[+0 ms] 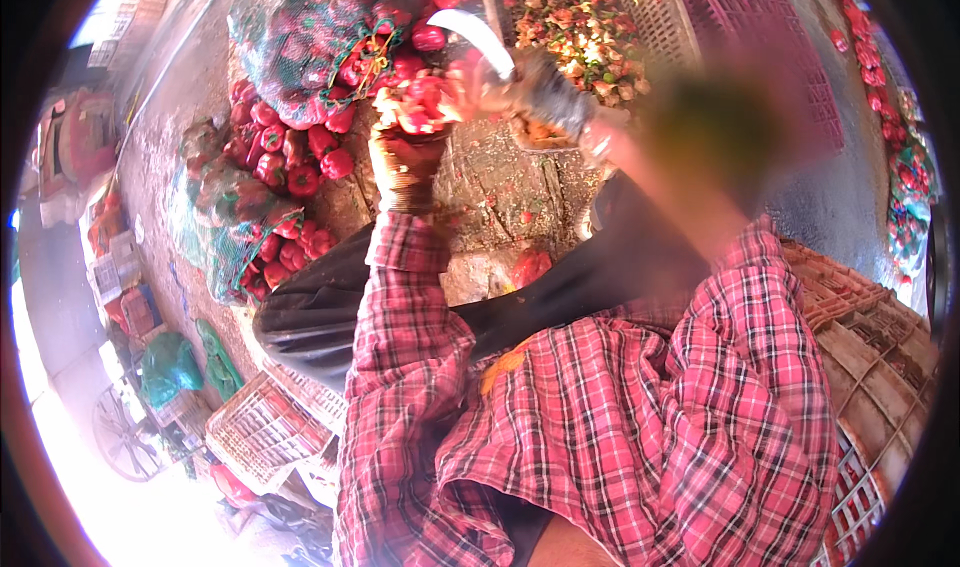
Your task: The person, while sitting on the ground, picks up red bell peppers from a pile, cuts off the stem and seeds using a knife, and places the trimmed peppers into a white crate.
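Note:
My left hand (405, 167), in a stained glove, holds a red pepper (422, 102) up in front of me. My right hand (552, 95), in a dark glove, grips a curved knife (482, 39), with the pale blade arching up and left over the pepper. The two hands meet at the pepper. My right forearm is blurred. Red plaid sleeves cover both arms.
A heap of red peppers (290, 157) and a green mesh sack (300, 37) of them lie on the wet ground at the left. A pale crate (655, 27) with cut pepper pieces stands ahead, beside a red crate (770, 27). Stacked crates (860, 317) are at the right, more at the lower left (262, 429).

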Motion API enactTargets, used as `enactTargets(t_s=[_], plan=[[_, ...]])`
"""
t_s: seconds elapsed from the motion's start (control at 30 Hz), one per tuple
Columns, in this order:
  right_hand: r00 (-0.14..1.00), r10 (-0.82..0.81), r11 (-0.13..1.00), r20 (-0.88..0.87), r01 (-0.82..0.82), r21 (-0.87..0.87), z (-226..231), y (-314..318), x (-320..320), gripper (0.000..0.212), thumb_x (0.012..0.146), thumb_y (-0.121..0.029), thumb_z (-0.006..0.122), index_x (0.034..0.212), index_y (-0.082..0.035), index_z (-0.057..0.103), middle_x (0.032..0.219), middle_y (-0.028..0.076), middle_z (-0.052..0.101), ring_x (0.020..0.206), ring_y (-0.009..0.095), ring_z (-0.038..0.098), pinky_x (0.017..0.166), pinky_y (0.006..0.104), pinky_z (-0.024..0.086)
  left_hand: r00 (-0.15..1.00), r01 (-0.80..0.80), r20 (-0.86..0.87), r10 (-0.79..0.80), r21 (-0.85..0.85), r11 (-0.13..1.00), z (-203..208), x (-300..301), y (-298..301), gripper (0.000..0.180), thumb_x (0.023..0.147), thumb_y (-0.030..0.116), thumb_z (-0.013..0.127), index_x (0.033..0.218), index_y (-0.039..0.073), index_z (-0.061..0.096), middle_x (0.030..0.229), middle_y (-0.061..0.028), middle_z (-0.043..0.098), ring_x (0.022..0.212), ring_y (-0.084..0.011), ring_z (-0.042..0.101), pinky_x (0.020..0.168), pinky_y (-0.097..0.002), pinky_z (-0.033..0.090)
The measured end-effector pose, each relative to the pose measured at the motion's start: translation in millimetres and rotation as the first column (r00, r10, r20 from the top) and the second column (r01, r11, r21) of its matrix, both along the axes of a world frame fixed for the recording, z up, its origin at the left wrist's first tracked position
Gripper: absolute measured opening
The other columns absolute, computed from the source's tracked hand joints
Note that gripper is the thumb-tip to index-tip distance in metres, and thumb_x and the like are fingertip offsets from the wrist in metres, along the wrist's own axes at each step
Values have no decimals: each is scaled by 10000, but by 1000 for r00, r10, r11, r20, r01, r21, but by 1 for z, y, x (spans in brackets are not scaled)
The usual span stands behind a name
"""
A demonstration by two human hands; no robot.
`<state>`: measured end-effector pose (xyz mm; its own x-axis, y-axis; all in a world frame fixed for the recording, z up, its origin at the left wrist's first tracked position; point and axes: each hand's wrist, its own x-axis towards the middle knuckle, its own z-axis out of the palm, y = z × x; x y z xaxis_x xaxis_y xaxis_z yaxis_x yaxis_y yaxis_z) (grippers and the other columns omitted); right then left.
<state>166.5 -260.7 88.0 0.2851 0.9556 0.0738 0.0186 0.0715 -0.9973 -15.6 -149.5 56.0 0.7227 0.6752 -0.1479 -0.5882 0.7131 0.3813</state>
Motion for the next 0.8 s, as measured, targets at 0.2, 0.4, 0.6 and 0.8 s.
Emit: enactTargets(t_s=[0.2,0.4,0.6,0.8], plan=[[944,-322,796,75,312,-519,30,-4,43,336,690,-85,703,1009,-69,597,733,89,631,472,82,552,337,199,451,237,586,-398,886,786,197,103,-234,90,285,804,182,582,1049,43,538,1006,-57,578,919,-168,577,791,-295,478],[791,31,541,611,500,-676,-71,-21,101,568,757,-417,656,1158,-29,553,898,171,634,745,219,632,655,340,517,-293,367,-707,644,539,758,213,-405,70,309,832,188,554,1092,21,535,1034,-75,572,934,-167,573,822,-280,456],[895,-388,640,219,433,-634,-42,-24,76,492,750,-412,687,1028,-14,609,769,106,640,634,162,602,551,310,478,75,567,-838,541,482,668,175,-245,88,336,861,193,526,1134,-1,532,1063,-92,566,949,-165,568,853,-265,433],[906,-420,798,-50,343,-495,-19,-26,51,274,815,-293,620,801,-20,603,664,52,608,513,100,559,397,255,456,230,911,-846,482,361,198,-124,-58,122,786,668,145,758,1325,61,335,1213,-167,490,1036,-272,525,856,-323,442]])
